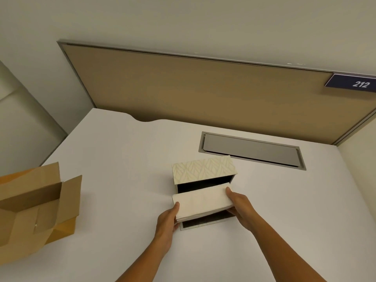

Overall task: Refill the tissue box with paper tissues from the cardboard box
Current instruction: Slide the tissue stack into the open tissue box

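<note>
A leaf-patterned tissue box [203,169] lies on its side on the white desk [122,159], its dark open side facing me. Its flat panel [205,221] rests on the desk just in front of it. I hold a white stack of paper tissues [202,202] level, right at the box's opening. My left hand [167,222] grips the stack's left end and my right hand [240,206] grips its right end. The open cardboard box [34,204] stands at the desk's left edge, flaps up; its contents are hidden.
A grey cable hatch [252,150] is set into the desk behind the tissue box. A tan partition panel [203,92] with a "212" sign [354,82] runs along the back edge. The desk's back edge has a curved cutout [144,119].
</note>
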### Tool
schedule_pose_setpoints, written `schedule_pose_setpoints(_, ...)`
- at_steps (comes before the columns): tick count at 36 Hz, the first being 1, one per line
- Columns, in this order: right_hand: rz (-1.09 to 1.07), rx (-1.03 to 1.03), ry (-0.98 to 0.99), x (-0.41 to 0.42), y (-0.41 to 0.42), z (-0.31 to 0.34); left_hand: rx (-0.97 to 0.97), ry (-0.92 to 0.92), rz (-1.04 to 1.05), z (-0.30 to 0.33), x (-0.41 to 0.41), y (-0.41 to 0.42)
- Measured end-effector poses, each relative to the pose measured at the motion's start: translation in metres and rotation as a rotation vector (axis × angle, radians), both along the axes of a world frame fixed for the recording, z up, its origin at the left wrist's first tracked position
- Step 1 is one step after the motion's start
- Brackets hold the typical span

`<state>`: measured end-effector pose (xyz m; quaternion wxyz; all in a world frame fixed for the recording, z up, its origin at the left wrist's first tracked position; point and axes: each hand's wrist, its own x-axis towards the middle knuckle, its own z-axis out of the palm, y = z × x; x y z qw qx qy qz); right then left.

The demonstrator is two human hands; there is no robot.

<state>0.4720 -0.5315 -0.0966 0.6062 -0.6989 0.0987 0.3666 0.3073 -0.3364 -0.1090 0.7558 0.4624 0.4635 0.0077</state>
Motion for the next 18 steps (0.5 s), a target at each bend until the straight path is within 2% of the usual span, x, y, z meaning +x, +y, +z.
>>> schedule_pose_setpoints(7,-0.073,-0.080,0.034,0.014,-0.011,-0.012,0.015,0.020,-0.042,-0.013,0.016,-0.002)
schedule_pose_setpoints(18,-0.107,-0.071,0.036,0.026,-0.007,-0.011,0.016,0.081,-0.060,-0.023,0.036,0.005)
